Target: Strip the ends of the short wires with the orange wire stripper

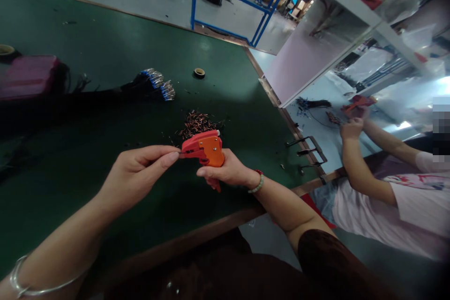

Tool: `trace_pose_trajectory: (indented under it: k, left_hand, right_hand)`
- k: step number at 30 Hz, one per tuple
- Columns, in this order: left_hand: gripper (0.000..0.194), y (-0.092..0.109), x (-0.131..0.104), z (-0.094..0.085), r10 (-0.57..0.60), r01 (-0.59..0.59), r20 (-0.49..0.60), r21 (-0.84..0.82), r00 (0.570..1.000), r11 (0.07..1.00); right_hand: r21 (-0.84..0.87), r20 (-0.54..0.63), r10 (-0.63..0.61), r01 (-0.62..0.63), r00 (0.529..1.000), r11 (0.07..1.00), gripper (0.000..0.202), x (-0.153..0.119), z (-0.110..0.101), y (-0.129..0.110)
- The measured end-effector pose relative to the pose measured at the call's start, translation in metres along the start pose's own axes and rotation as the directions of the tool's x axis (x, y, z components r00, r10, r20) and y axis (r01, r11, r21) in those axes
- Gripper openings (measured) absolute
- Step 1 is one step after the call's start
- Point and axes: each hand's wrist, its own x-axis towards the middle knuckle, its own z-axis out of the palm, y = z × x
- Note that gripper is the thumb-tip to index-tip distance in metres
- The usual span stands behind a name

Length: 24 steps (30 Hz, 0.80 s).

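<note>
My right hand (pixel 228 168) is wrapped round an orange and red hand tool (pixel 207 146) with a trigger-like grip, held above the green table (pixel 140 215). My left hand (pixel 147 168) pinches a thin dark piece, perhaps a wire, whose end meets the tool's jaw at the left. Most of that piece is hidden by the fingers. Just behind the tool lies a heap of small copper-coloured and black scraps (pixel 197 123). A bundle of black wires (pixel 135 85) with blue and silvery ends lies farther back to the left.
A roll of tape (pixel 198 73) lies behind the scraps. At the left are a pink box (pixel 30 75) and another roll (pixel 6 51). A black metal frame (pixel 311 150) is at the table's right edge. Beyond it, another person (pixel 369 168) works with a red tool.
</note>
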Motion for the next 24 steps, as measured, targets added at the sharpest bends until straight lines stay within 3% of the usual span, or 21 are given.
trace_pose_trajectory:
  k: [7, 11, 16, 18, 20, 24]
  left_hand:
    - [0.052, 0.0, -0.001, 0.0, -0.032, 0.033, -0.009, 0.01, 0.999, 0.999]
    - [0.045, -0.005, 0.003, 0.002, -0.03, 0.031, -0.027, 0.014, 0.999, 0.999]
    - [0.038, -0.008, 0.004, 0.002, -0.007, 0.007, -0.031, 0.015, 0.999, 1.0]
    - [0.038, -0.008, 0.005, 0.001, -0.011, 0.012, -0.051, 0.016, 0.999, 1.0]
    - [0.038, -0.008, 0.006, -0.002, -0.019, 0.021, -0.091, 0.019, 0.996, 1.0]
    - [0.034, -0.013, 0.011, -0.004, -0.016, 0.023, -0.155, 0.04, 0.988, 0.999]
  right_hand:
    - [-0.091, -0.094, -0.007, -0.002, 0.996, 0.996, 0.047, 0.0, 0.003, -0.006]
    - [-0.088, -0.02, -0.018, 0.017, 1.0, 0.996, 0.049, 0.004, 0.0, -0.003]
    - [-0.16, 0.059, -0.193, 0.201, 0.979, 0.967, 0.046, 0.0, -0.017, -0.005]
    - [-0.324, 0.045, -0.27, 0.27, 0.962, 0.907, 0.046, -0.007, -0.027, -0.013]
    - [-0.527, -0.003, -0.297, 0.251, 0.955, 0.812, 0.04, -0.016, -0.037, -0.024]
    - [-0.829, 0.065, -0.311, 0.225, 0.948, 0.512, 0.04, -0.024, -0.04, -0.035]
